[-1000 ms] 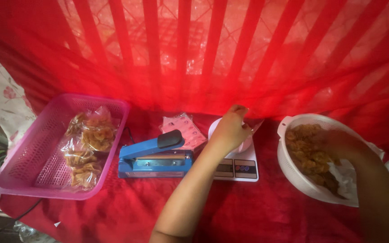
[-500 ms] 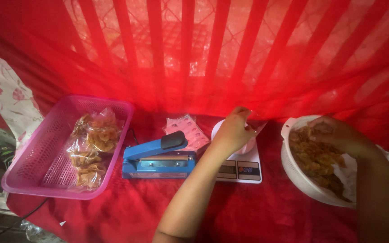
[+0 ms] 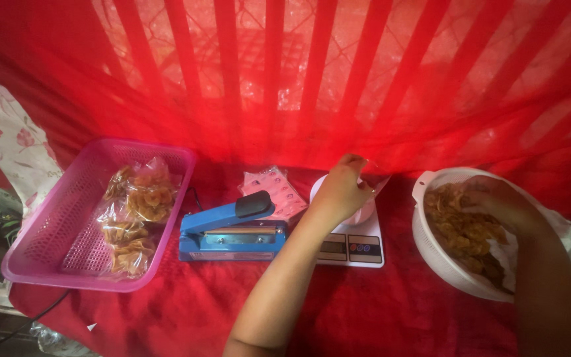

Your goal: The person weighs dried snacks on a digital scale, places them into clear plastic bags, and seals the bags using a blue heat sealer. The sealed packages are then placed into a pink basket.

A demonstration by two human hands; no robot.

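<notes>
Red cloth bears pink basket [image 3: 47, 244] of bagged chips [image 3: 133, 218], white bowl [image 3: 431, 244] of chips [image 3: 460, 231].

A red cloth [image 3: 365, 311] covers the worktop from edge to edge, its folds running up behind into a draped red backdrop. At the far left sits a pink plastic basket [image 3: 47, 244], slightly angled, with clear bags of golden chips [image 3: 133, 218] lying inside it. Just beside the basket stands a blue heat sealer [image 3: 232, 231] with a black handle — a small pink-printed packet [image 3: 275, 188] lies behind it. Next comes a white kitchen scale [image 3: 355, 248], touching the sealer's right end. Well to the right rests a white colander bowl [image 3: 431, 248] filled with loose chips [image 3: 460, 231] — white cloth or plastic bunches under its far side.
</notes>
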